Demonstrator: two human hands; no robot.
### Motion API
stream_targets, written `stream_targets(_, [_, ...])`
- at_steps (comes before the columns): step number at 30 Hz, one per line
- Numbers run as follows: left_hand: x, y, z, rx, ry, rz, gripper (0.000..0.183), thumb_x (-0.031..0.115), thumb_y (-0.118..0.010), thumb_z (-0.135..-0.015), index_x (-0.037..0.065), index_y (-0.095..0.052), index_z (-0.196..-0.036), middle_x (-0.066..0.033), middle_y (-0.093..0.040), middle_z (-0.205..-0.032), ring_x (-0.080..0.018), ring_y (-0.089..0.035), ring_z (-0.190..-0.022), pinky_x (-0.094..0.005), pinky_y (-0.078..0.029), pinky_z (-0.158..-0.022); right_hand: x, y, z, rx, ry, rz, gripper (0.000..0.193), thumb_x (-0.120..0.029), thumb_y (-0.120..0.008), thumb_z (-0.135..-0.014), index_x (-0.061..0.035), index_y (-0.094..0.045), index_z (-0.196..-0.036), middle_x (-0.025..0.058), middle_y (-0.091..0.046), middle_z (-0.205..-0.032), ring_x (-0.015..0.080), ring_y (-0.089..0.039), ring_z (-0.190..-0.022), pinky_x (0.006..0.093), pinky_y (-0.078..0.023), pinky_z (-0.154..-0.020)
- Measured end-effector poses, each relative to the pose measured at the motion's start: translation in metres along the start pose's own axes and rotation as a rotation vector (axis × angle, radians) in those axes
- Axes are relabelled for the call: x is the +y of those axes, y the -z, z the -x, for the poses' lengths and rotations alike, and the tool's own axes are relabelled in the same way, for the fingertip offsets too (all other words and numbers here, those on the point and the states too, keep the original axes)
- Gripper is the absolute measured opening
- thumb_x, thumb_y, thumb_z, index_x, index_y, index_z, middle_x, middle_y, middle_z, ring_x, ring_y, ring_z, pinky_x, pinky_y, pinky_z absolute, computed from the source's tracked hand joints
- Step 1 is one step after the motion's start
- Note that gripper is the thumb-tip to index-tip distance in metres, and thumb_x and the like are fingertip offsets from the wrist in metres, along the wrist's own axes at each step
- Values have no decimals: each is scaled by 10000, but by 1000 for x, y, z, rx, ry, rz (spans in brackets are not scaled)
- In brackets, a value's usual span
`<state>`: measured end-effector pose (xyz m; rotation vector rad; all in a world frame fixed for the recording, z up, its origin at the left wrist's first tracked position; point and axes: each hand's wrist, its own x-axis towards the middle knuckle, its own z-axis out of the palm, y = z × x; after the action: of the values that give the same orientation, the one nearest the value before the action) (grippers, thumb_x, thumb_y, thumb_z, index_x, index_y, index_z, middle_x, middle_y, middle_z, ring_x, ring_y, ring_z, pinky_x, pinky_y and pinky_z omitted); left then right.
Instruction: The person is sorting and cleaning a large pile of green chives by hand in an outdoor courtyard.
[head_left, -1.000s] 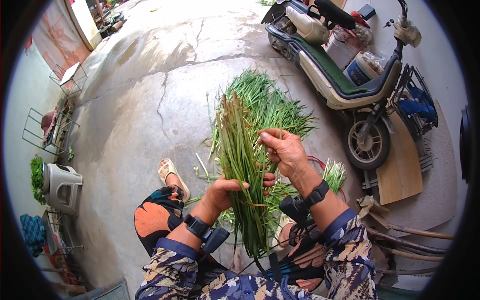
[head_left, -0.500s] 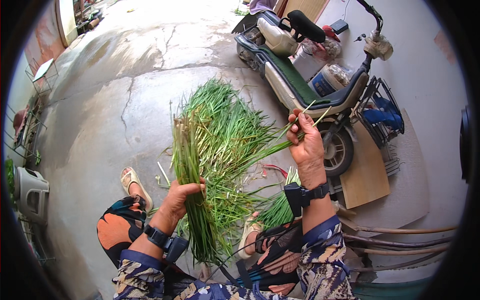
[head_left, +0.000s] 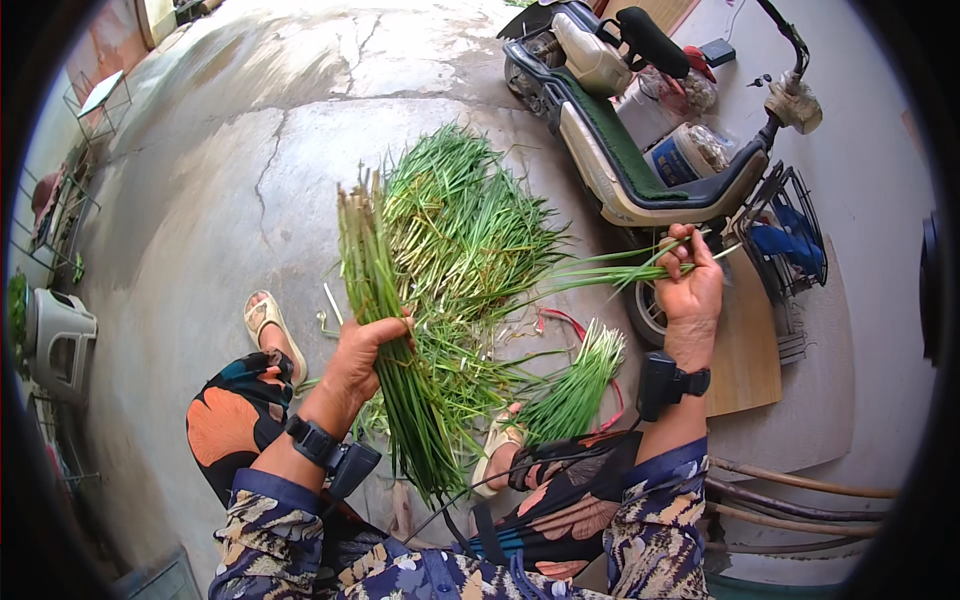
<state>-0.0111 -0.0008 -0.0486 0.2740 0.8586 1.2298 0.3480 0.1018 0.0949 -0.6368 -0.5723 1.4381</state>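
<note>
My left hand (head_left: 366, 362) is closed around a thick bundle of garlic chives (head_left: 366, 262), its brownish cut ends pointing up and its dark leaves hanging down. Out to the right, my right hand (head_left: 690, 283) pinches a few chive stalks (head_left: 625, 272) near their pale ends, their leaves trailing left. Beyond and between the hands, a big loose pile of chives (head_left: 470, 215) lies on the concrete floor. By my right foot rests a tidier bunch of chives (head_left: 580, 385) with white ends, a red strap (head_left: 566, 321) beside and partly under it.
An electric scooter (head_left: 640, 180) stands at the right, with a bucket (head_left: 685, 155) and bags behind it. A wooden board (head_left: 745, 345) leans near its wheel, and long poles (head_left: 800, 500) lie closer. A grey plastic stool (head_left: 62, 340) stands at the far left. My sandalled feet flank the scattered chives.
My right hand has moved right and slightly down, drawing its few stalks away from the pile. My left hand still grips its bundle. The bunch by my right foot now shows more fully.
</note>
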Motion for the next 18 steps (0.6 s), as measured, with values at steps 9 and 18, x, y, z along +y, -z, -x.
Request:
stream_targets(9, [-3, -9, 3, -68, 91, -212, 256, 78, -691, -754, -3, -586, -973, -108, -673, -876, -156, -638, -705, -314, -535, -585, -15, 3, 5, -164, -117, -144, 200, -156, -414, -978, 10, -514, -928, 54, -459, -842, 111, -371, -647, 221, -296, -500])
stream_targets(18, [-19, -24, -6, -114, 9, -226, 364, 61, -701, -775, -9, -587, -1114, -98, -665, -1032, -158, -644, -843, -325, -551, -603, -10, -27, 19, 21, -286, -445, 139, -114, -433, -963, 4, -487, -914, 39, -406, -773, 108, -323, -593, 226, -250, -475])
